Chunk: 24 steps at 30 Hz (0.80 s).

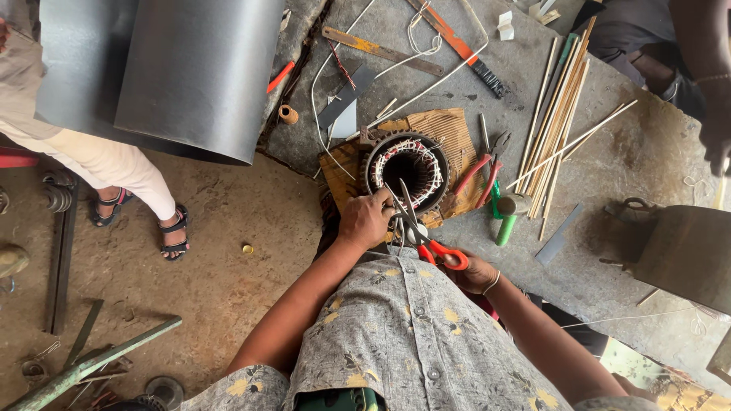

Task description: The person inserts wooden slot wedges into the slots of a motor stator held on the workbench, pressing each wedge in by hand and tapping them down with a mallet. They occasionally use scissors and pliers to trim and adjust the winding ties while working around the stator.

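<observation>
Motor stator (pixel 411 169) sits on a scrap of corrugated cardboard (pixel 449 129) on the grey concrete table (pixel 609 160), bore facing up, white and red-marked windings showing round the inside.

Left hand (pixel 365 219) is curled closed at the stator's near rim, fingers pinching something at the winding edge; what exactly cannot be made out. Right hand (pixel 474 272) is closed through the red handles of the scissors (pixel 426 232), blades slightly parted, tips pointing in toward the windings just beside the left fingers.

To cut cleanly here, judged from the layout:
- hold the piece taut with the left hand, fingers clear of the blade tips;
- snip with the tips only, angled away from the wire insulation;
- keep the stator flat on the cardboard so it does not rock.

Red-handled pliers (pixel 481 171), a green-handled hammer (pixel 509 217) and a bundle of thin bamboo sticks (pixel 556 114) lie near, right of the stator.
</observation>
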Each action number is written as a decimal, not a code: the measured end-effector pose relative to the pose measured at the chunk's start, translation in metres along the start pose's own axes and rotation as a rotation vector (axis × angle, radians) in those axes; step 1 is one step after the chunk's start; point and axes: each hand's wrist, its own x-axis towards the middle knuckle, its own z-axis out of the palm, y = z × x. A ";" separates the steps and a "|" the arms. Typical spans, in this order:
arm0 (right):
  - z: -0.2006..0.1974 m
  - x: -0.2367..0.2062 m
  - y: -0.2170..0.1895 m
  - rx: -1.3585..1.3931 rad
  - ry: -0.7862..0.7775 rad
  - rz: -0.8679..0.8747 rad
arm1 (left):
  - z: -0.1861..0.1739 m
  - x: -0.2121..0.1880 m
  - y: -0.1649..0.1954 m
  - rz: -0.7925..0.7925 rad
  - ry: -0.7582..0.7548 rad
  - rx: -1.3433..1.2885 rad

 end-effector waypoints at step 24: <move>-0.029 -0.057 0.015 -0.172 -0.234 -0.003 | -0.007 0.002 0.001 -0.034 -0.055 0.061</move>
